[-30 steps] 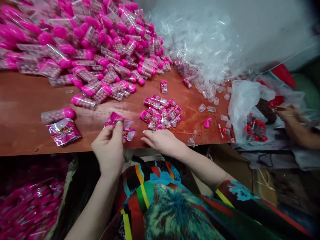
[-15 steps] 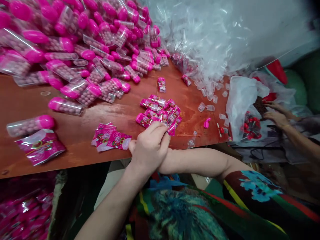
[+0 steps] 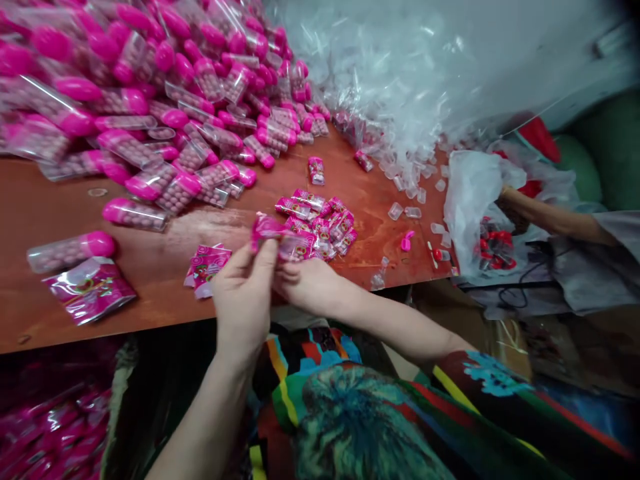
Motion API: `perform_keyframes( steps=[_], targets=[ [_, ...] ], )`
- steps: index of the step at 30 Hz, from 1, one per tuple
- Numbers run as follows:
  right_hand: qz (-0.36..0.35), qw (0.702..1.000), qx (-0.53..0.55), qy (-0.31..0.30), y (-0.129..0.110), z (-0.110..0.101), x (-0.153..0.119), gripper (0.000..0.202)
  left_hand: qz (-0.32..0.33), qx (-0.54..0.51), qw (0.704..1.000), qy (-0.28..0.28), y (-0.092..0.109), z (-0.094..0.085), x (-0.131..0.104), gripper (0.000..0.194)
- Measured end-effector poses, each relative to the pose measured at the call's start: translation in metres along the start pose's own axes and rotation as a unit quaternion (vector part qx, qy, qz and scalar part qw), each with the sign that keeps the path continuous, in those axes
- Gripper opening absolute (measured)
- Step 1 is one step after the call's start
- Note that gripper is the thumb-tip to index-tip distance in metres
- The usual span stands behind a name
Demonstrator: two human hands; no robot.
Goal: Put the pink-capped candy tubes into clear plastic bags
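Left hand: pinching a pink wrapper between thumb and fingers, above the bench's near edge (image 3: 245, 293).
Right hand: just beside it, fingers curled at the wrapper's far end; whether it grips anything cannot be told (image 3: 315, 288).
Wrapper: pink at the left hand, its other end hidden behind fingers (image 3: 264, 229). To handle it well, a light pinch near the rim should keep the thin film uncreased, with the other hand steadying it.
Flat wrappers: a small stack on the bench (image 3: 175, 297), left of the hands; printed, lettering too blurred to read (image 3: 207, 268).
Packets: a heap beyond the right hand, pink, bearing print too small to read (image 3: 330, 223).
Tubes: a large pink-capped heap, far left; no label legible (image 3: 165, 133).
Cups: a clear plastic mound, far back (image 3: 385, 80).
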State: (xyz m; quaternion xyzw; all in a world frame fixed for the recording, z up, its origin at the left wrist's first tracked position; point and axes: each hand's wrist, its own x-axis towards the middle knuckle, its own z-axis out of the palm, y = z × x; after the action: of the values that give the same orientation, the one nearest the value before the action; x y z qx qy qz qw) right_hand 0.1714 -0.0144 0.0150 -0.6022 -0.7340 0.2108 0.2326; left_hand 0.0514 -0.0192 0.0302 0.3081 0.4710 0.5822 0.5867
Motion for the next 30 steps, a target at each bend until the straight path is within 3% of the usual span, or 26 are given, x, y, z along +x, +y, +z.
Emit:
perform_keyframes(
  steps=[2, 4, 7, 10, 15, 19, 25, 30],
  targets=[
    [0.014, 0.99, 0.102, -0.093, 0.012, -0.014, -0.002, 0.014, -0.085, -0.084, 0.992, 0.039, 0.002, -0.018, -0.001, 0.021],
    [0.08, 0.944, 0.275, -0.165, 0.017, -0.016, -0.008, 0.034, -0.145, -0.131, 0.979, 0.06, 0.002, -0.034, -0.003, 0.024],
    [0.161, 0.84, 0.498, -0.145, 0.011, 0.001, -0.021, 0.039, -0.184, -0.163, 0.965, 0.088, -0.001, -0.048, -0.009, 0.022],
    [0.152, 0.794, 0.578, -0.112, -0.005, 0.023, -0.031, 0.043, -0.18, -0.17, 0.964, 0.097, -0.005, -0.052, -0.015, 0.02],
    [0.138, 0.799, 0.583, -0.055, -0.019, 0.046, -0.036, 0.049, -0.194, -0.143, 0.967, 0.08, -0.008, -0.054, -0.021, 0.025],
    [0.121, 0.815, 0.564, -0.06, -0.019, 0.05, -0.039, 0.048, -0.193, -0.121, 0.97, 0.084, -0.012, -0.056, -0.023, 0.033],
    [0.075, 0.875, 0.471, -0.086, -0.018, 0.042, -0.043, 0.043, -0.175, -0.114, 0.974, 0.088, -0.012, -0.059, -0.025, 0.026],
    [0.045, 0.936, 0.333, -0.105, -0.011, 0.024, -0.042, 0.04, -0.126, -0.074, 0.977, 0.153, -0.008, -0.055, -0.023, 0.027]
  ],
)
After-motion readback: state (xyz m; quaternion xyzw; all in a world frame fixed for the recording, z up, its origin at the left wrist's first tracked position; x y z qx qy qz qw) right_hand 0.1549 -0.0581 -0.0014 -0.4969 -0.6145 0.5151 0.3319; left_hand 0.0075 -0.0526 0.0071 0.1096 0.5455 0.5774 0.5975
